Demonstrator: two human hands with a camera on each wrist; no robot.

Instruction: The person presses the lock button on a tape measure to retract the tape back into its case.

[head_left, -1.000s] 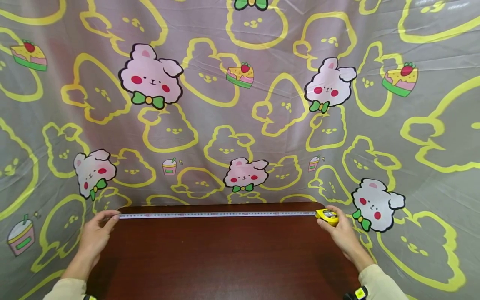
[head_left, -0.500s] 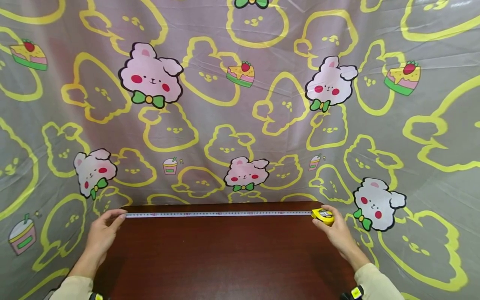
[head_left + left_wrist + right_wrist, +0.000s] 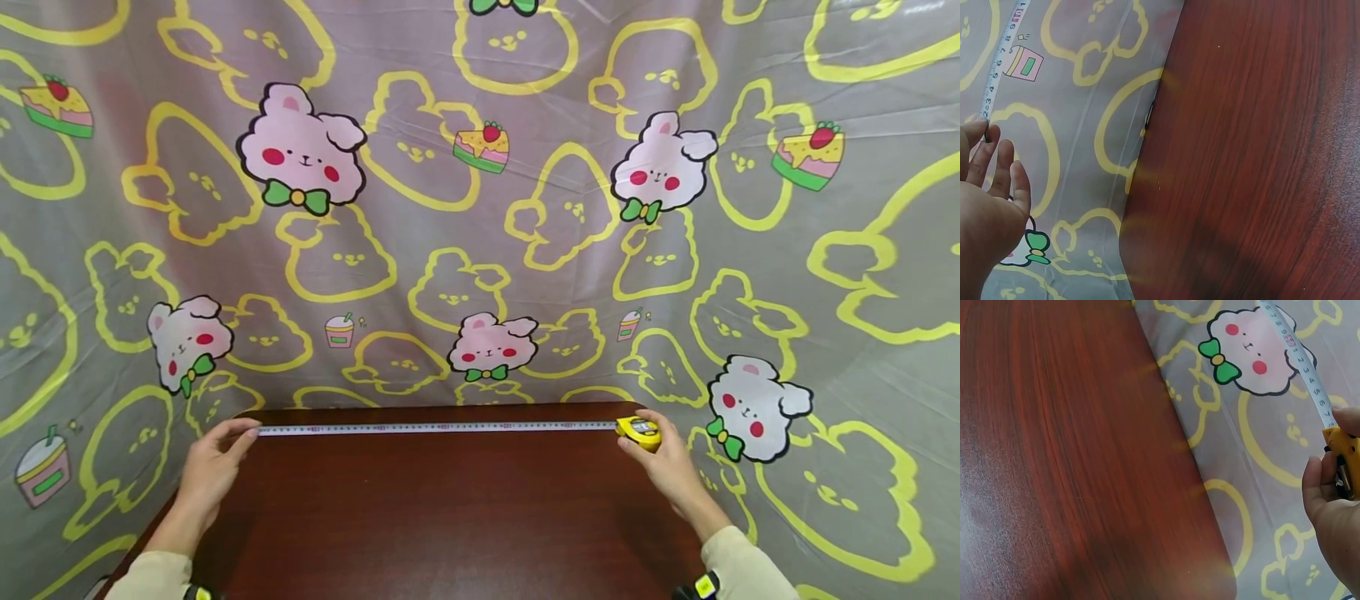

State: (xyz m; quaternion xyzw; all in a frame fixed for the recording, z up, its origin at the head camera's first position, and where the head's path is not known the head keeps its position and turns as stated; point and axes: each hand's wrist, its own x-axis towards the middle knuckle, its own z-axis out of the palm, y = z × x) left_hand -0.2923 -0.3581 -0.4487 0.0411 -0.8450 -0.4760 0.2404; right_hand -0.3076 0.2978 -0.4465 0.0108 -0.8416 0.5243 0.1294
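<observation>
A yellow tape measure is gripped in my right hand, thumb on the near side and fingers round the far side. Its white blade runs straight and level across to my left hand, which pinches the free end between thumb and index finger. In the left wrist view the low numbers of the blade show just past the fingertips, and the other fingers are loosely bent. The right wrist view shows the blade coming out of the case, partly hidden by the hand.
A dark reddish-brown wooden table with rounded far corners lies below the hands. Behind it and at both sides hangs a grey curtain printed with yellow outlines and cartoon rabbits.
Both hands have moved inward, the left one rightward and the right one leftward. The stretch of blade between them has become shorter. Each hand keeps its hold.
</observation>
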